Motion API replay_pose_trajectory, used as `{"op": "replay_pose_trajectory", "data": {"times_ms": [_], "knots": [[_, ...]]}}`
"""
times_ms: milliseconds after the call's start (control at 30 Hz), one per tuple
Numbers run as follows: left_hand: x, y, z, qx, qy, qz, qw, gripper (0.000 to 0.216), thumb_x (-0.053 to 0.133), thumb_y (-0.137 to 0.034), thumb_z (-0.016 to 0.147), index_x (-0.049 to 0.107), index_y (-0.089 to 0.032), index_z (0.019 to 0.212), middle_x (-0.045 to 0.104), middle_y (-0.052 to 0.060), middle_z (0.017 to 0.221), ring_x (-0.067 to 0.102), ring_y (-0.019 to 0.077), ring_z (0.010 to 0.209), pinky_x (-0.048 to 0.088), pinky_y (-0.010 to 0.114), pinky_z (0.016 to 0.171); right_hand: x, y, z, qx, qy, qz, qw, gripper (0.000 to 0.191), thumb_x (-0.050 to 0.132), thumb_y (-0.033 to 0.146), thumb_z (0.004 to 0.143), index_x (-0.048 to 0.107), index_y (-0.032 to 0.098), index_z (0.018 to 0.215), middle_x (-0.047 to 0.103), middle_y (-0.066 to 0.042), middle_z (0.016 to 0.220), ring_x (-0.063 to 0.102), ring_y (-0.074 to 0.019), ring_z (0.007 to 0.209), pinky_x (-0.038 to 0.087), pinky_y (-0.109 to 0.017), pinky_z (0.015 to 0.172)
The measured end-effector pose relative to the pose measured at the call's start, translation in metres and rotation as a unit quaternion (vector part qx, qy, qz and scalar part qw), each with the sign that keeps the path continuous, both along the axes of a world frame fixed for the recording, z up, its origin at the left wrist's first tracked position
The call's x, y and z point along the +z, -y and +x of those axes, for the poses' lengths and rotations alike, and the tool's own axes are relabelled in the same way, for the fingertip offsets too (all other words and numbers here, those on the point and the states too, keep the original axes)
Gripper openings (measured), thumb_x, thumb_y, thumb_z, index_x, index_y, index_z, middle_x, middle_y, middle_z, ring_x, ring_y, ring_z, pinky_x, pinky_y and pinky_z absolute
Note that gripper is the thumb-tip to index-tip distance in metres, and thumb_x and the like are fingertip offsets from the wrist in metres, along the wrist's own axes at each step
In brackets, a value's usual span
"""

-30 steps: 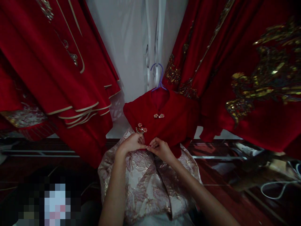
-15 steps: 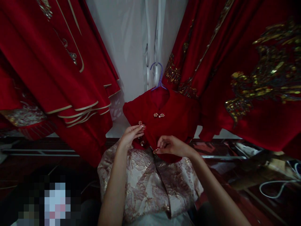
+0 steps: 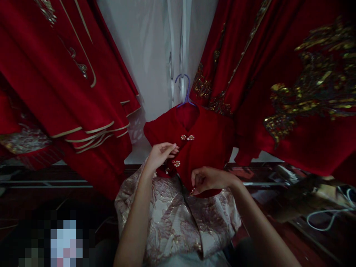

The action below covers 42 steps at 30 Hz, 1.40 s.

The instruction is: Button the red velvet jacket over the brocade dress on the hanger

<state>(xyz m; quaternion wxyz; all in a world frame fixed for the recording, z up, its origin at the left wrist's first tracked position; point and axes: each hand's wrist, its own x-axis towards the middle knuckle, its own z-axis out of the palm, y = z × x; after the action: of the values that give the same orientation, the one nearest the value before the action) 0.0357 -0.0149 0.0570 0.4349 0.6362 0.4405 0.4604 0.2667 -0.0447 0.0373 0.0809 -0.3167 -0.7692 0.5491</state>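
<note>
A small short-sleeved red jacket (image 3: 208, 144) hangs in front of me on a purple hanger (image 3: 187, 91). Its top beaded flower fastener (image 3: 187, 137) joins the two fronts at the neck; below it the fronts spread apart. My left hand (image 3: 162, 155) is closed, with thumb and fingers pinching the left front edge. Another beaded flower button (image 3: 176, 163) shows just under those fingers. My right hand (image 3: 208, 179) is closed at the lower right front, its fingertips on a beaded flower button (image 3: 192, 191) that they partly cover.
A shiny pink-and-silver brocade garment (image 3: 169, 215) lies below the jacket. Long red garments (image 3: 91, 100) with pale trim hang at left, and red ones with gold sequins (image 3: 286, 111) at right. A white cable (image 3: 324, 230) loops near clutter at the lower right.
My left hand has shifted up and right, leaving the beaded button it touched showing below it. My right hand has moved slightly right and down with its button.
</note>
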Motion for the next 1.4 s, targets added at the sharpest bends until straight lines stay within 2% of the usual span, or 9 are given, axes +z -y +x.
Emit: {"op": "replay_pose_trajectory", "data": {"times_ms": [100, 200, 333, 500, 833, 967, 1200, 1333, 1400], "knots": [[0.022, -0.011, 0.018, 0.047, -0.138, 0.204, 0.968, 0.029, 0.054, -0.040, 0.083, 0.064, -0.021, 0.103, 0.059, 0.007, 0.104, 0.055, 0.0178, 0.095, 0.052, 0.030, 0.075, 0.004, -0.001, 0.009, 0.002, 0.020, -0.019, 1.000, 0.036, 0.076, 0.039, 0.062, 0.059, 0.015, 0.083, 0.067, -0.002, 0.074, 0.061, -0.0116, 0.067, 0.043, -0.020, 0.056], [0.040, -0.025, 0.030, 0.053, -0.326, 0.330, 0.885, 0.023, 0.056, -0.037, 0.083, 0.064, -0.023, 0.100, 0.053, 0.007, 0.100, 0.048, 0.0207, 0.098, 0.046, 0.036, 0.083, 0.007, -0.001, 0.014, -0.001, 0.022, -0.031, 0.999, 0.036, 0.075, 0.040, 0.063, 0.058, 0.015, 0.084, 0.067, -0.002, 0.076, 0.062, -0.0118, 0.070, 0.043, -0.020, 0.058], [0.059, -0.037, 0.035, -0.010, -0.448, 0.395, 0.802, 0.020, 0.051, -0.034, 0.086, 0.063, -0.019, 0.092, 0.052, 0.007, 0.096, 0.045, 0.0214, 0.096, 0.039, 0.039, 0.086, 0.010, -0.001, 0.020, 0.004, 0.036, -0.028, 0.999, 0.036, 0.075, 0.039, 0.064, 0.058, 0.015, 0.086, 0.068, -0.002, 0.077, 0.062, -0.0113, 0.069, 0.042, -0.019, 0.057], [0.069, -0.041, 0.035, -0.080, -0.465, 0.445, 0.761, 0.016, 0.048, -0.028, 0.087, 0.059, -0.018, 0.092, 0.059, 0.005, 0.089, 0.050, 0.0189, 0.095, 0.026, 0.043, 0.100, 0.012, 0.003, 0.014, -0.003, 0.048, 0.031, 0.998, 0.028, 0.068, 0.036, 0.073, 0.060, 0.015, 0.088, 0.068, -0.003, 0.078, 0.063, -0.0118, 0.069, 0.044, -0.020, 0.057], [0.060, -0.049, 0.026, -0.065, -0.386, 0.430, 0.814, 0.015, 0.050, -0.032, 0.087, 0.055, -0.019, 0.091, 0.065, -0.003, 0.084, 0.062, 0.0128, 0.085, 0.009, 0.050, 0.113, 0.034, 0.021, -0.010, -0.063, -0.044, 0.145, 0.986, 0.021, 0.057, 0.033, 0.084, 0.058, 0.016, 0.096, 0.067, -0.004, 0.082, 0.062, -0.0124, 0.074, 0.050, -0.025, 0.066], [0.059, -0.048, 0.026, -0.050, -0.386, 0.443, 0.808, 0.013, 0.049, -0.031, 0.088, 0.054, -0.019, 0.090, 0.065, -0.003, 0.082, 0.063, 0.0134, 0.084, 0.012, 0.051, 0.113, 0.041, 0.021, -0.011, -0.097, -0.055, 0.178, 0.978, 0.020, 0.056, 0.035, 0.084, 0.059, 0.017, 0.093, 0.065, -0.003, 0.082, 0.062, -0.0125, 0.074, 0.052, -0.027, 0.069], [0.061, -0.031, 0.031, -0.025, -0.529, 0.427, 0.733, 0.029, 0.035, -0.029, 0.091, 0.055, -0.011, 0.103, 0.068, 0.009, 0.084, 0.065, 0.0182, 0.078, 0.043, 0.038, 0.089, 0.079, -0.013, -0.034, -0.308, -0.230, 0.292, 0.876, 0.033, 0.055, 0.043, 0.083, 0.055, 0.020, 0.107, 0.059, -0.008, 0.115, 0.057, -0.0163, 0.107, 0.044, -0.034, 0.098], [0.073, -0.022, 0.029, -0.009, -0.704, 0.267, 0.658, 0.026, 0.044, -0.023, 0.084, 0.066, -0.009, 0.088, 0.070, 0.017, 0.083, 0.067, 0.0255, 0.081, 0.046, 0.036, 0.075, 0.085, -0.033, -0.066, -0.335, -0.164, 0.211, 0.903, 0.064, 0.042, 0.061, 0.082, 0.043, 0.018, 0.129, 0.045, -0.014, 0.136, 0.038, -0.0247, 0.130, 0.032, -0.042, 0.107], [0.078, -0.025, 0.019, 0.015, -0.755, 0.186, 0.628, 0.023, 0.047, -0.014, 0.078, 0.068, -0.008, 0.082, 0.070, 0.020, 0.087, 0.066, 0.0279, 0.086, 0.045, 0.037, 0.075, 0.079, -0.038, -0.070, -0.392, -0.072, 0.228, 0.889, 0.084, 0.044, 0.067, 0.077, 0.033, 0.010, 0.137, 0.033, -0.020, 0.144, 0.020, -0.0319, 0.138, 0.022, -0.048, 0.111]]}}
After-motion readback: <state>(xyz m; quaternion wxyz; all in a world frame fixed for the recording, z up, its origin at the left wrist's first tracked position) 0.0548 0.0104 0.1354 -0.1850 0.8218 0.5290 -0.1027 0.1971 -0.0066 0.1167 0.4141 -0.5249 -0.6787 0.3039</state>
